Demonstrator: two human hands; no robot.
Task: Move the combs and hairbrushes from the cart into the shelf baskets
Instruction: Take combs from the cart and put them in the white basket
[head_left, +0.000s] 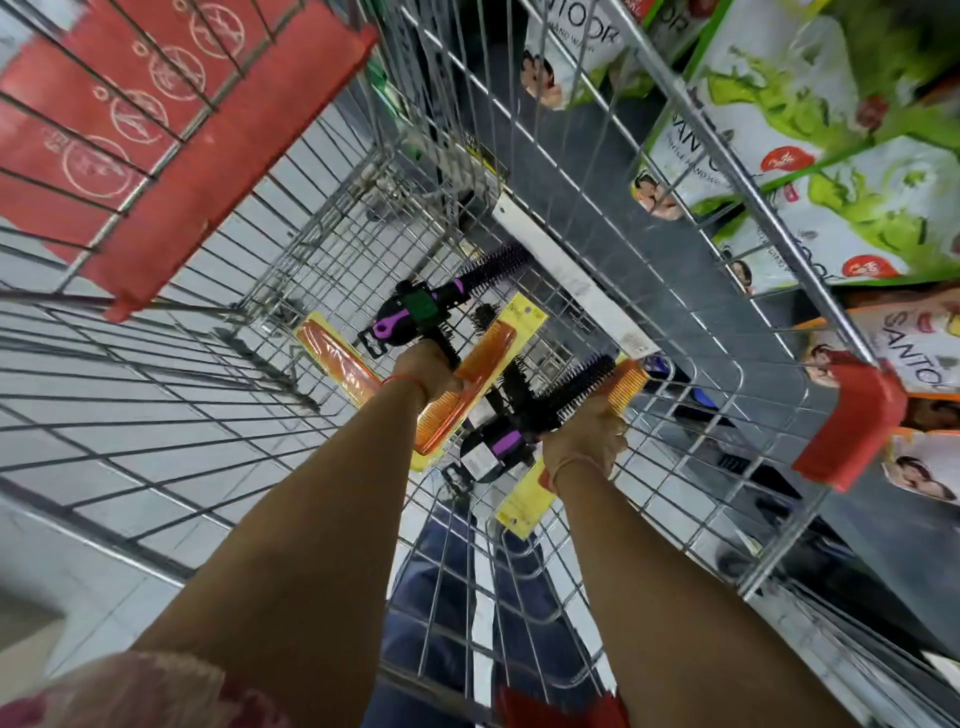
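Shop aisle, wire cart viewed from above, both hands deep inside.
An orange comb and purple-black brush, slanting toward upper right, are gripped by the left hand; the right hand is closed on another brush and comb, likewise slanted.

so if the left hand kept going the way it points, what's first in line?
Likely the black-and-purple hairbrush just beyond the left hand, lying on the wire cart floor. The hand already seems to touch an orange comb; depth is unclear.
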